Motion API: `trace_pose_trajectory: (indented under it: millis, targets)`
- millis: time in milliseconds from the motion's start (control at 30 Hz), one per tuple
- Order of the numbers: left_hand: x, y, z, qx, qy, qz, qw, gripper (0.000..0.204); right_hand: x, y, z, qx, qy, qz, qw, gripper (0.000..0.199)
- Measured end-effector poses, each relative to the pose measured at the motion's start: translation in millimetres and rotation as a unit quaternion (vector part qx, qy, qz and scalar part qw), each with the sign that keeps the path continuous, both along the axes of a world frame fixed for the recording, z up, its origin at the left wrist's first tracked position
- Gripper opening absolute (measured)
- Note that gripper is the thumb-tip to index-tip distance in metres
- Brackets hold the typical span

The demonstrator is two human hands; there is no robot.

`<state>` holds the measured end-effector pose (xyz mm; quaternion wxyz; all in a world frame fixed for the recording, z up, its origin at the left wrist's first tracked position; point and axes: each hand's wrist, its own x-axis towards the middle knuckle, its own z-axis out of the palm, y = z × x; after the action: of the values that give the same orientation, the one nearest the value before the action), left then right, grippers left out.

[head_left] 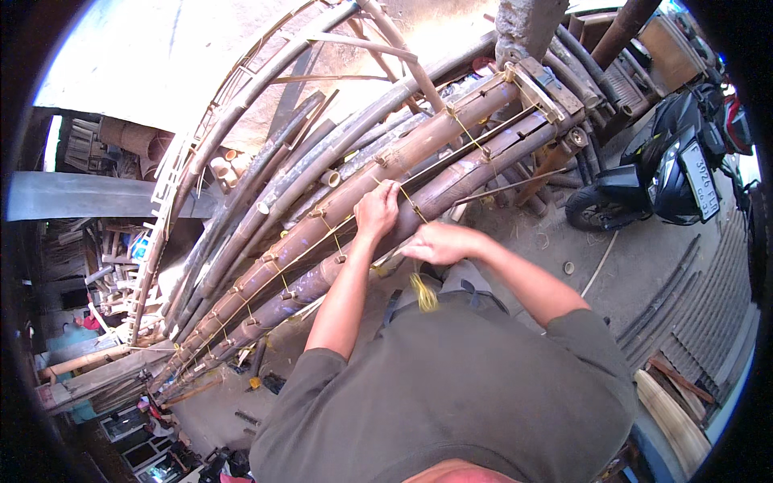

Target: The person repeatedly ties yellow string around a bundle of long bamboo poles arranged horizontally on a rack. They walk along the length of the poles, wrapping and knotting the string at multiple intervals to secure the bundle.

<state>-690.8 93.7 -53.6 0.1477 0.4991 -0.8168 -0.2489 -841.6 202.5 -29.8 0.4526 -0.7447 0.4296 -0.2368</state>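
Note:
Two long brown bamboo poles lie side by side before me, the far pole (411,149) and the near pole (451,183), with short pegs along them and yellow cord (412,204) strung between. My left hand (377,209) is closed over the gap between the poles, its fingertips pinching the cord beside a peg. Just right of it and closer to my body, my right hand (441,243) is closed at the near pole's edge, where the cord runs to its fingers. Below that hand hangs a looped bundle of yellow cord (423,291). The fingers' undersides are hidden.
Many loose bamboo poles (282,189) lie beyond the work. A wooden end block (555,92) sits at the poles' right end, near a concrete post (527,32). A black motorbike (672,173) stands at right. Corrugated sheets (713,290) lie on the floor below it.

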Motion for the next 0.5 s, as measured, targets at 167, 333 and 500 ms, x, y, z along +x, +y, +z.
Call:
trace_pose_trajectory:
  millis: [167, 333, 500]
  targets:
    - [-19, -51, 27, 0.124, 0.291, -0.024, 0.948, 0.026, 32, 16, -28, 0.030, -0.001, -0.151, 0.988, 0.043]
    - [-41, -136, -8, -0.045, 0.129, 0.084, 0.987, 0.029, 38, 24, -38, -0.074, 0.159, -0.181, 0.968, 0.033]
    - [-2, -165, -42, 0.001, 0.004, -0.052, 0.999, 0.037, 97, 34, -21, -0.187, 0.132, -0.231, 0.946, 0.017]
